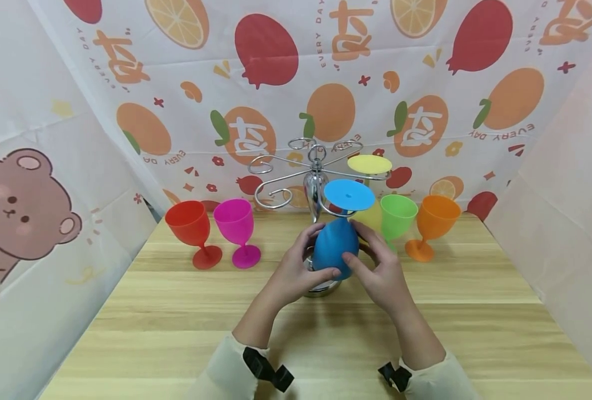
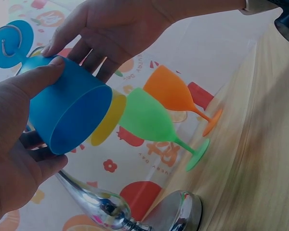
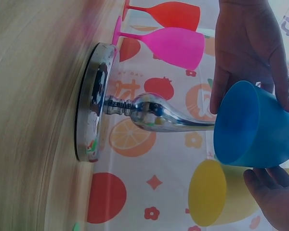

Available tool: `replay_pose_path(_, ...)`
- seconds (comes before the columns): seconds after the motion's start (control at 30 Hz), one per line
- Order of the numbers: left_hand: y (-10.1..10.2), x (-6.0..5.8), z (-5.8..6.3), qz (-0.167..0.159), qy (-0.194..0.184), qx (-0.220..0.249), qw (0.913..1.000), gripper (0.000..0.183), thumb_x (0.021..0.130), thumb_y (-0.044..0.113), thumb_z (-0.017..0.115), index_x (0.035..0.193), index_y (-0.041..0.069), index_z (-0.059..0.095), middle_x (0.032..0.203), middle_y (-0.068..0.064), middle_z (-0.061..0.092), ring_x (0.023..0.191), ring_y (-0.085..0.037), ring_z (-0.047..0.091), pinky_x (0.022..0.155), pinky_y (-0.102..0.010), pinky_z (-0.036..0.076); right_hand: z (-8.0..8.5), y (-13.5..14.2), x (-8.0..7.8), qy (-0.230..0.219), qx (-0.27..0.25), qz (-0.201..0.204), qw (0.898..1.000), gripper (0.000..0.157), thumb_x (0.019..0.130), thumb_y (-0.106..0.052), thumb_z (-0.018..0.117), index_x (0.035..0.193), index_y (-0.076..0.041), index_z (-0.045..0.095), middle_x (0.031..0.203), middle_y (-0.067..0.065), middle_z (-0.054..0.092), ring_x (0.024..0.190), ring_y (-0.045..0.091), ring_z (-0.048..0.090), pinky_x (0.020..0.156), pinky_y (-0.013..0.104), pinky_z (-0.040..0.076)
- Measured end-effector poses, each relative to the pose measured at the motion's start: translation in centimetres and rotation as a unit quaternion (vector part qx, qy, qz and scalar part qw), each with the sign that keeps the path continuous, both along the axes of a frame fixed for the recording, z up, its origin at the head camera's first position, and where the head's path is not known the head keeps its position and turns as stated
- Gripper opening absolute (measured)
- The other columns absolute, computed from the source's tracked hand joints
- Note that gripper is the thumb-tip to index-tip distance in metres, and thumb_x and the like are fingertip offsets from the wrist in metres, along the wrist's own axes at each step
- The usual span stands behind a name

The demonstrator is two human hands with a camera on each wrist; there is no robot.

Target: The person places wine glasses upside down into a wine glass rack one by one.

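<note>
A blue plastic goblet [image 1: 335, 249] is upside down at the front right arm of a chrome stemware rack [image 1: 316, 180], its round foot above the wire loop. My left hand [image 1: 298, 272] grips the bowl from the left, thumb on the near side. From the right, my right hand [image 1: 383, 275] holds the same bowl, with its thumb on the front and fingers behind. The goblet's open rim faces down in the left wrist view. Behind it a yellow goblet [image 3: 208, 192] hangs inverted from the neighbouring arm. The blue stem is partly hidden.
Red [image 1: 188, 225] and magenta goblets [image 1: 235, 222] stand upright on the wooden table [image 1: 176, 333] at left. Green [image 1: 398, 214] and orange goblets [image 1: 437, 216] stand at right. Other curled rack arms [image 1: 273, 191] extend left and back. Printed cloth [image 1: 286, 111] hangs behind.
</note>
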State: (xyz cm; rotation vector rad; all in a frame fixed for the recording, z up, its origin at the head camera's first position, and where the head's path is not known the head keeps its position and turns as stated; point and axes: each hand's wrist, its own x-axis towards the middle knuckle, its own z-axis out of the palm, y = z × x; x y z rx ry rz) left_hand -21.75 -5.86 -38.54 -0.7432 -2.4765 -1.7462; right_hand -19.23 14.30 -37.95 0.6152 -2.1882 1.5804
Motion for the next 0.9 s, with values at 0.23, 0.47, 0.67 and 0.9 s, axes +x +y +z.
replay_pose_path(0.23, -0.08, 0.07, 0.06, 0.0, -0.004, 0.0, 1.0, 0.086, 0.08, 0.032, 0.082, 0.149, 0.037, 0.03, 0.147, -0.002, 0.046, 0.136, -0.028, 0.045, 0.108, -0.05, 0.043, -0.05, 0.0, 0.12, 0.007, -0.004, 0.008, 1.0, 0.057, 0.093, -0.009, 0.066, 0.146, -0.017, 0.047, 0.148, 0.004, 0.047, 0.135, 0.027, 0.046, 0.103, 0.054, 0.046)
replay_pose_path(0.47, -0.23, 0.12, -0.08, -0.002, -0.003, -0.001, 1.0, 0.088, 0.08, 0.032, 0.082, 0.151, 0.03, 0.03, 0.146, -0.001, 0.046, 0.136, -0.027, 0.045, 0.108, -0.05, 0.043, -0.2, -0.14, 0.2, 0.01, -0.003, 0.005, 1.0, 0.058, 0.093, -0.009, 0.067, 0.146, -0.019, 0.047, 0.148, 0.002, 0.048, 0.135, 0.026, 0.047, 0.103, 0.05, 0.047)
replay_pose_path(0.67, -0.29, 0.16, -0.01, -0.003, 0.004, -0.002, 1.0, 0.088, 0.079, 0.033, 0.082, 0.151, 0.03, 0.03, 0.147, -0.002, 0.046, 0.136, -0.028, 0.045, 0.108, -0.05, 0.043, -0.01, -0.22, 0.28, 0.011, -0.004, 0.004, 1.0, 0.058, 0.092, -0.009, 0.068, 0.146, -0.019, 0.047, 0.148, 0.002, 0.048, 0.135, 0.027, 0.047, 0.103, 0.05, 0.047)
replay_pose_path(0.9, -0.3, 0.18, 0.11, -0.003, 0.007, -0.001, 1.0, 0.087, 0.08, 0.032, 0.082, 0.15, 0.032, 0.031, 0.147, -0.003, 0.046, 0.136, -0.029, 0.045, 0.107, -0.051, 0.043, -0.03, -0.21, 0.19, 0.013, -0.006, 0.005, 1.0, 0.058, 0.092, -0.009, 0.068, 0.146, -0.019, 0.047, 0.148, 0.002, 0.048, 0.135, 0.027, 0.047, 0.102, 0.051, 0.047)
